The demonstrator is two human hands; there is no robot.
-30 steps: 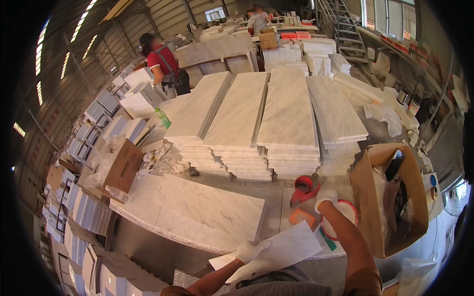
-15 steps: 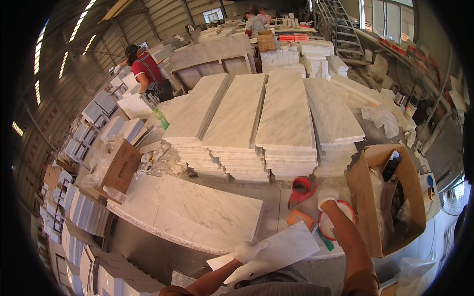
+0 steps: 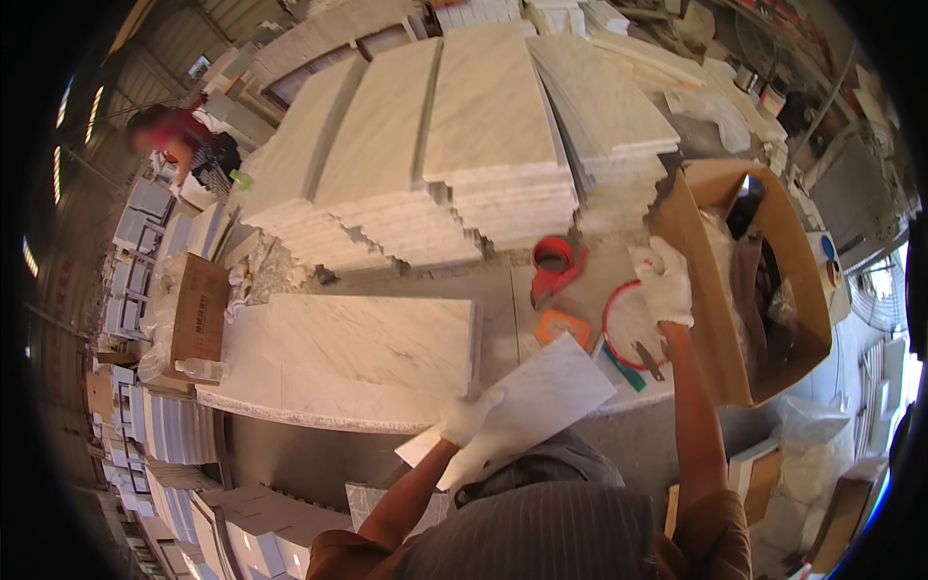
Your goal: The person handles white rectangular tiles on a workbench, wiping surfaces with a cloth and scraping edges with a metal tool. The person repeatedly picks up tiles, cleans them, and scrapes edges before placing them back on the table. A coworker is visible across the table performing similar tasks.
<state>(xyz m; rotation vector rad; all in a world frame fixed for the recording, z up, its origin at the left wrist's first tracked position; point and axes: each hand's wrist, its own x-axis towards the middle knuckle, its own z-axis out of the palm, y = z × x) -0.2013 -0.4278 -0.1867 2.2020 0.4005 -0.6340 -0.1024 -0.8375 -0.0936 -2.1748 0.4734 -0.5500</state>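
Note:
My left hand [image 3: 468, 418], in a white glove, grips the near edge of a white marble tile [image 3: 541, 401] held tilted over the table's front edge. My right hand [image 3: 662, 282], also gloved, is stretched out to the left wall of an open cardboard box [image 3: 710, 208]. Its fingers are loosely curled and I cannot see anything in them. Just below that hand lies a round red-rimmed disc [image 3: 623, 333]. A red tape dispenser [image 3: 556, 266] and a small orange block [image 3: 564, 327] sit to its left.
A large marble slab [image 3: 367, 338] lies on the table to the left. Tall stacks of marble slabs [image 3: 483, 145] fill the back. A person in red [image 3: 174, 140] works at far left, near a cardboard box [image 3: 198, 304] and piled tiles. A green-handled tool [image 3: 619, 369] lies by the disc.
My right hand has risen from the red-rimmed disc to the box's wall. The left hand keeps its hold on the tile. The person in red has shifted left.

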